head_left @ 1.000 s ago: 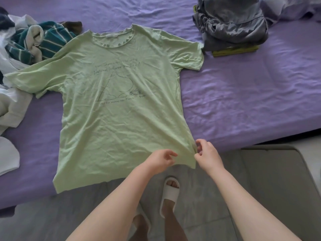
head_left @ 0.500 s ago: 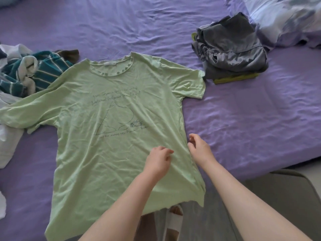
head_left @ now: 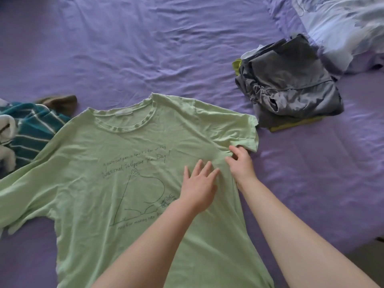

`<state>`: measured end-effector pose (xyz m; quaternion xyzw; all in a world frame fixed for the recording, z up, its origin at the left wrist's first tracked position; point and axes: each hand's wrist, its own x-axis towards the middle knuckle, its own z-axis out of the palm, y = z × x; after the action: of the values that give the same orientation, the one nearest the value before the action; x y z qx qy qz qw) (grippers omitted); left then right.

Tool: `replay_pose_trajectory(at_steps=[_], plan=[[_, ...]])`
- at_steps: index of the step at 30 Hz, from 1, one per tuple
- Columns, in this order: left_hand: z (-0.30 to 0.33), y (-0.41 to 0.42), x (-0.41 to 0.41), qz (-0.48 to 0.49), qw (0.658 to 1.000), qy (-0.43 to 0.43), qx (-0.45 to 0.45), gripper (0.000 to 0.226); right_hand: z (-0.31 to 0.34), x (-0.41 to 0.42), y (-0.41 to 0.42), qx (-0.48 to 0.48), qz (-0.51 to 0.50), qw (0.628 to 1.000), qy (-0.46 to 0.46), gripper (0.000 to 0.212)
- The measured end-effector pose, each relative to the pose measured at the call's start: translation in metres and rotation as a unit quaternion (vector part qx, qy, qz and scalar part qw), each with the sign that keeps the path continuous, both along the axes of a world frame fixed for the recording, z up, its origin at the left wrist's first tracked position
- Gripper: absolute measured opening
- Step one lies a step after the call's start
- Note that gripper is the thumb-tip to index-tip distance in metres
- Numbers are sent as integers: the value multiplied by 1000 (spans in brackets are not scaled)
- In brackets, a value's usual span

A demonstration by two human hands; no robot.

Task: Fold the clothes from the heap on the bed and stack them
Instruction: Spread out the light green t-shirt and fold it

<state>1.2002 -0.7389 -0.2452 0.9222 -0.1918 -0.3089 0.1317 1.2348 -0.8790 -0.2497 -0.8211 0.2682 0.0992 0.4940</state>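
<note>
A light green T-shirt with a dark line drawing lies spread face up on the purple bed sheet. My left hand lies flat on the shirt's chest with fingers spread. My right hand sits at the shirt's right armpit, just below the right sleeve, its fingers curled into the fabric there. A stack of folded grey clothes with a yellow-green item underneath rests at the right. The heap, with a teal striped garment, lies at the left edge.
A pale patterned pillow or quilt fills the top right corner. A brown piece of clothing pokes out behind the striped one. The bed's edge and grey floor show at the bottom right.
Both hands have slid up from the shirt's hem along its right side to the chest and armpit. The view has moved forward over the bed.
</note>
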Motion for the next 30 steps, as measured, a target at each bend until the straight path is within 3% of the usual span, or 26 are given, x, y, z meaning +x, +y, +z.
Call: replay_pose_trajectory(at_steps=[3,8,11,14,18,22,27,30], plan=[[-1,-6,19,-3,1000,-18,-6,57,9,15,-19,0,-24,999,-36,40],[-3,-18,44,-35,999,-12,27,62,11,9,-27,-5,65,997,-33,49],[-6,-22,52,-41,998,-12,40,62,14,8,-29,76,-28,996,-29,53],[-6,-28,71,-16,999,-40,32,59,14,19,-30,89,-94,991,-41,56],[-4,-41,122,31,996,-85,10,50,9,34,-30,2,-112,994,-21,41],[0,-62,176,38,988,-148,-22,43,6,32,-35,-41,-124,989,-68,25],[-7,-80,202,131,987,-60,-78,28,1,29,-42,3,-143,986,-84,38],[-10,-85,204,181,976,-68,-98,13,-3,27,-46,30,-155,986,-56,22]])
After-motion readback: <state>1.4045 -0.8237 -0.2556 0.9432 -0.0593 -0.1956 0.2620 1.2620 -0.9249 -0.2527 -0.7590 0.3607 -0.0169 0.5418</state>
